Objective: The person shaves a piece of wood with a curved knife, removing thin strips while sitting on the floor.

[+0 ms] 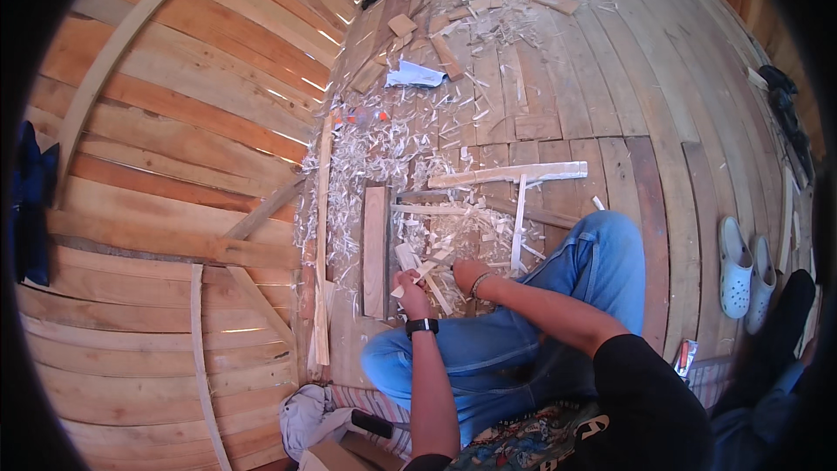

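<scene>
I sit cross-legged on a plank floor, both hands close together in front of my legs. My left hand (411,284), with a dark band at the wrist, is closed round a small pale piece of wood (405,257). To its right, my right hand (468,274) is closed on what looks like a knife (438,260), its thin blade pointing left toward the wood. The handle is hidden in the fist. Just left of my hands lies a thick rectangular wooden block (376,253), lengthwise away from me. Pale shavings (440,231) are scattered under and beyond my hands.
A long wooden piece (508,175) lies crosswise beyond my hands, a thin strip (520,222) below it. Farther off are a blue-white sheet (415,75) and wood offcuts (551,0). Pale clogs (736,266) stand at right, near another person's dark-clad leg (782,323). A plank wall (174,201) borders the left.
</scene>
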A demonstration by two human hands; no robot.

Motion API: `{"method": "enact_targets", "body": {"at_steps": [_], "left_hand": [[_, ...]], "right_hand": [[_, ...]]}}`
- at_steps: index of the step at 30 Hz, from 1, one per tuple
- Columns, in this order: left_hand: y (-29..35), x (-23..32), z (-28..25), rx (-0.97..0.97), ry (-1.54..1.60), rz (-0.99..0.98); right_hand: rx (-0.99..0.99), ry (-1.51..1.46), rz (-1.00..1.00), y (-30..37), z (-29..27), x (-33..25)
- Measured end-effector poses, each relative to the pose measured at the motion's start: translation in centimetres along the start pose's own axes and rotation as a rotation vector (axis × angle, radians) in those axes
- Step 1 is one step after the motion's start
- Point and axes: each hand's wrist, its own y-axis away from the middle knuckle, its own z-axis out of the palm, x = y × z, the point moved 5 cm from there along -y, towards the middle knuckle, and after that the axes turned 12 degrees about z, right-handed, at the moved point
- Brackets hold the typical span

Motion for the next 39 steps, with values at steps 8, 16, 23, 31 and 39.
{"method": "enact_targets", "body": {"at_steps": [8,16,23,31,39], "left_hand": [[-0.6,0.1,-0.2,-0.010,0.043,0.013],[-0.4,0.3,0.1,-0.003,0.030,0.019],[-0.4,0.7,0.1,-0.013,-0.009,0.026],[-0.6,0.3,-0.4,0.017,-0.029,0.022],[-0.8,1.0,0.7,-0.024,-0.009,0.040]], "right_hand": [[-0.010,0.004,0.012,-0.3,-0.1,-0.1],[-0.002,0.026,0.065,-0.7,-0.1,2.0],[0.001,0.028,0.046,-0.6,-0.7,1.8],[-0.028,-0.039,0.088,-0.4,0.1,1.6],[-0.029,-0.093,0.092,-1.3,0.9,1.6]]}}
